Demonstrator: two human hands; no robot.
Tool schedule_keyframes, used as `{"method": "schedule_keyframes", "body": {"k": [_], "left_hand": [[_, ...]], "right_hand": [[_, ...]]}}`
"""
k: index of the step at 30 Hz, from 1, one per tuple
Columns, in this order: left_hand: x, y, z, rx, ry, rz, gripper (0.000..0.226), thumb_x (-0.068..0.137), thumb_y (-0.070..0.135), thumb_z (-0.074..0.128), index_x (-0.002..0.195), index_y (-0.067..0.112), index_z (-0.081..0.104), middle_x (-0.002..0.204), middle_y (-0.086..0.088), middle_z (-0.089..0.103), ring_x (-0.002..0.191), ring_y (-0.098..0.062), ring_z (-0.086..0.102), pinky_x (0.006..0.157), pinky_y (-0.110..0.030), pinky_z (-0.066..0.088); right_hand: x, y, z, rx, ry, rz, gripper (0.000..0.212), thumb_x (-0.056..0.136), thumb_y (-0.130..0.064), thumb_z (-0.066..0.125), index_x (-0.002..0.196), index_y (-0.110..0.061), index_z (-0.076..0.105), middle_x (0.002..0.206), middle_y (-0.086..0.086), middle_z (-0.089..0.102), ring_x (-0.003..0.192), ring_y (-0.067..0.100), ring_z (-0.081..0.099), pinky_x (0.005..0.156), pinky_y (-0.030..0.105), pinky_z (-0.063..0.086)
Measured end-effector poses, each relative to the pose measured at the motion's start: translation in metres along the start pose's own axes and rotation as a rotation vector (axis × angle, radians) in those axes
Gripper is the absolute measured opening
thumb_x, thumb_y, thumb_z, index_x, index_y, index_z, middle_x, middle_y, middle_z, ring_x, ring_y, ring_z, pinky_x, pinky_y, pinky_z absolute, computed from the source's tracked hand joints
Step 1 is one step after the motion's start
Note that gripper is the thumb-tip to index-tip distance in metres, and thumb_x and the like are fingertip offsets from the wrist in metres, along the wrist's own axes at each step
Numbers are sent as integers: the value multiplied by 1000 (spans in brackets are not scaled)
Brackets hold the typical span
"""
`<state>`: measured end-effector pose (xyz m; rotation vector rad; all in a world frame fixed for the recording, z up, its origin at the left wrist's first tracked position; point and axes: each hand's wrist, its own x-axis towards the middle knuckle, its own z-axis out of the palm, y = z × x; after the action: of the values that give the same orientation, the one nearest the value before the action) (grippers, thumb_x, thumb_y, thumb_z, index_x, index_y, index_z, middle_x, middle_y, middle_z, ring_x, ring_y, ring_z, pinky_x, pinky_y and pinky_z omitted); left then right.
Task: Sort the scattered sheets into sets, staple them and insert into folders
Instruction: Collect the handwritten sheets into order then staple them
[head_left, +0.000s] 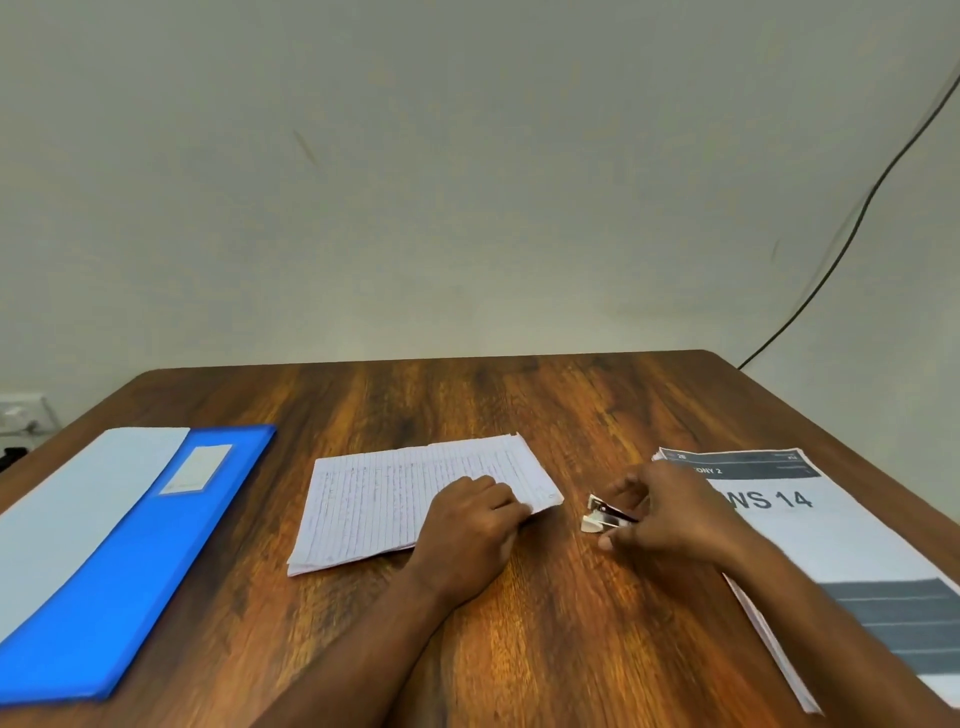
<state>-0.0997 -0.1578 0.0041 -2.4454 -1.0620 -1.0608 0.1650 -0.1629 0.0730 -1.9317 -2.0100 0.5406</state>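
**Lined paper pinned, stapler coming to its corner**

Lined, handwritten sheets (415, 499) lie mid-table as one squared set, and your left hand (470, 525) presses flat on their near right corner, fingers curled over the edge. Your right hand (670, 514) is closed around the small stapler (605, 514), which sits just beside that corner with its mouth facing the paper. Keep the left palm down so the sheets cannot fan, lift only the corner tip, and slide the stapler's mouth fully over it before you squeeze. Press once, firmly and straight. The printed stack (810, 545) waits under your right forearm, seemingly the next set. The blue folder (171, 545) lies at the far left of the wooden table (519, 395), well apart, with a pale sheet (78, 509) resting on it.
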Motion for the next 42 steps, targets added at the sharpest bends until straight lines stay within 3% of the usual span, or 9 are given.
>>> {"method": "schedule_keyframes", "body": {"k": [2, 6, 10, 14, 16, 19, 21, 25, 42], "left_hand": [[1, 1, -1, 3, -10, 9, 16, 84, 17, 83, 100, 18, 82, 87, 2, 76, 75, -15, 67, 57, -32, 50], [0, 4, -3, 16, -18, 24, 14, 85, 16, 82, 99, 18, 81, 87, 1, 75, 75, -16, 65, 57, -31, 45], [-2, 4, -4, 30, -30, 14, 14, 87, 18, 80, 102, 19, 81, 90, 1, 75, 77, -16, 65, 58, -31, 47], [-1, 4, -4, 51, -22, 18, 12, 88, 19, 79, 100, 19, 80, 88, 1, 74, 76, -17, 64, 58, -32, 46], [-1, 5, -5, 63, -13, 20, 11, 89, 19, 78, 100, 19, 80, 87, 1, 74, 75, -17, 64, 57, -32, 46], [0, 6, -5, 96, -9, 38, 13, 90, 21, 77, 103, 19, 79, 88, 1, 73, 75, -16, 62, 58, -31, 43], [0, 6, -6, 115, -12, 53, 12, 92, 21, 75, 104, 19, 79, 87, 1, 71, 75, -16, 60, 58, -32, 43], [1, 7, -6, 133, -33, 66, 12, 93, 21, 74, 104, 19, 78, 87, 1, 70, 75, -16, 59, 58, -32, 42], [2, 11, -8, 246, -82, 155, 9, 96, 19, 68, 99, 16, 76, 86, -1, 67, 79, -17, 57, 63, -33, 39]], "right_hand": [[-2, 1, 7, -57, 4, 13, 57, 64, -52, 96, 114, -34, 74, 107, -16, 73, 94, 4, 68, 85, 29, 61], [-4, -7, 17, -94, 94, 40, 42, 75, -49, 90, 109, -30, 75, 99, -13, 72, 89, 6, 66, 80, 32, 60], [-4, -12, 21, -68, 76, 15, 28, 79, -44, 88, 102, -31, 79, 91, -17, 71, 85, 5, 65, 80, 36, 61], [-5, -11, 20, 191, 22, 11, 17, 81, -36, 89, 94, -30, 81, 85, -10, 77, 85, 10, 72, 79, 37, 62], [-9, -15, 18, 401, -20, 62, 15, 82, -30, 88, 92, -22, 81, 82, -2, 79, 79, 15, 73, 66, 35, 60], [-17, -21, 14, 695, -196, 152, 30, 83, -29, 86, 100, -5, 80, 91, 12, 81, 68, 17, 69, 54, 30, 49], [-21, -23, 15, 808, -330, 204, 42, 83, -33, 84, 109, -1, 77, 100, 20, 79, 67, 18, 69, 57, 28, 50], [-21, -25, 20, 907, -430, 268, 55, 79, -36, 85, 118, 1, 72, 106, 25, 77, 75, 23, 72, 54, 26, 55], [-10, -34, 28, 939, -407, 273, 57, 77, -40, 85, 117, -1, 73, 106, 21, 78, 76, 21, 72, 52, 25, 55]]}}
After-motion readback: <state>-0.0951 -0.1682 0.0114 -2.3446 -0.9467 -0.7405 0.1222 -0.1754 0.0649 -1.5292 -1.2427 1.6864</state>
